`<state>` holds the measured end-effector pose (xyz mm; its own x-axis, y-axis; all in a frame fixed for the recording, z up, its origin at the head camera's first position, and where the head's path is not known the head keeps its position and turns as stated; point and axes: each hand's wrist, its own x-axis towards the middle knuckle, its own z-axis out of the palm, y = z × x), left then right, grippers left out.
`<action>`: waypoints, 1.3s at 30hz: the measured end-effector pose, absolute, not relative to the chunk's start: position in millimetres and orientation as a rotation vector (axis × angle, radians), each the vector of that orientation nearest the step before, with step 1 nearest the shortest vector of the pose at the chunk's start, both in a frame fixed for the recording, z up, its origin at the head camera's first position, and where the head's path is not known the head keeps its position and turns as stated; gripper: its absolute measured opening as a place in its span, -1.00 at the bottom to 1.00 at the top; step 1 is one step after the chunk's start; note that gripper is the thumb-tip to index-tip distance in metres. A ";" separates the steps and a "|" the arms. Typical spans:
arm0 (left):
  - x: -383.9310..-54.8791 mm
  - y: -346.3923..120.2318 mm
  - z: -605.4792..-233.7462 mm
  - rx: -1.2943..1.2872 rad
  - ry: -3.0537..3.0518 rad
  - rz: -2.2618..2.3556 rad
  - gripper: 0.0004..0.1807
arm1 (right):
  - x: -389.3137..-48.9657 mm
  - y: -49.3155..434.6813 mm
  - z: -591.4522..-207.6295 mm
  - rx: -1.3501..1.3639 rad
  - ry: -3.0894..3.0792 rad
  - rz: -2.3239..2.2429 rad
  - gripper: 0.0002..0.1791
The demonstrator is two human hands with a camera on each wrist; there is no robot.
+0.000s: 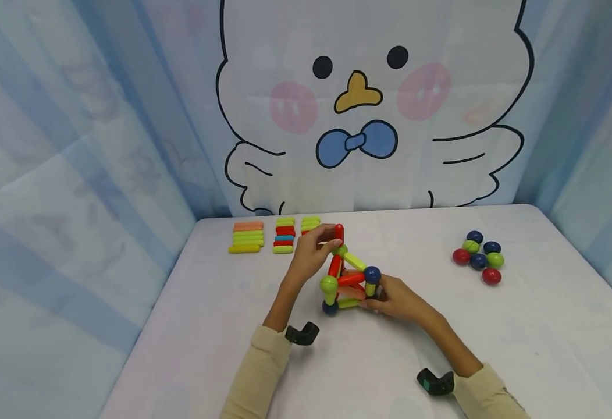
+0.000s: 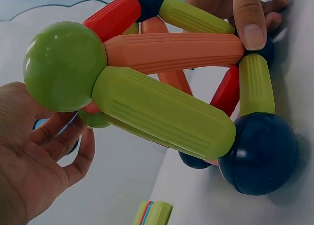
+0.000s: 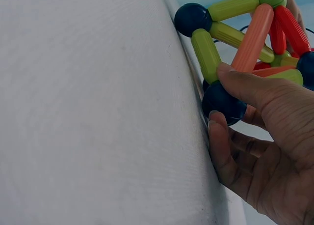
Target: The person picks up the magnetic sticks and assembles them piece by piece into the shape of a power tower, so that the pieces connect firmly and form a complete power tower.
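Observation:
A stick-and-ball toy frame [image 1: 351, 280], built of red, orange and yellow-green sticks joined by green and dark blue balls, stands on the table between both hands. At its top, my left hand [image 1: 308, 253] pinches an upright red stick [image 1: 340, 231] just above a green ball [image 2: 65, 66]. In the left wrist view that ball and the fingers hide most of this stick. My right hand [image 1: 397, 298] grips the frame's lower right corner. Its thumb and fingers curl about a dark blue ball [image 3: 224, 103], the thumb tip touching the adjoining sticks.
Sorted sticks lie in columns at the back left: an orange and yellow-green column [image 1: 248, 235], a mixed column [image 1: 284, 235], and another column [image 1: 310, 222] partly behind my left hand. Several loose balls [image 1: 478, 261] sit at the right. A printed curtain [image 1: 358, 186] hangs behind the table [image 1: 206, 349].

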<state>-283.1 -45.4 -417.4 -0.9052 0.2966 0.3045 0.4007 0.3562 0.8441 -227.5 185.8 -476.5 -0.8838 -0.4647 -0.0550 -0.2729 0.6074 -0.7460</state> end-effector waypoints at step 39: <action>-318.2 -66.6 -473.9 -0.217 -3.081 -0.644 -0.72 | -226.0 185.4 -476.8 -0.635 2.610 -1.184 -0.40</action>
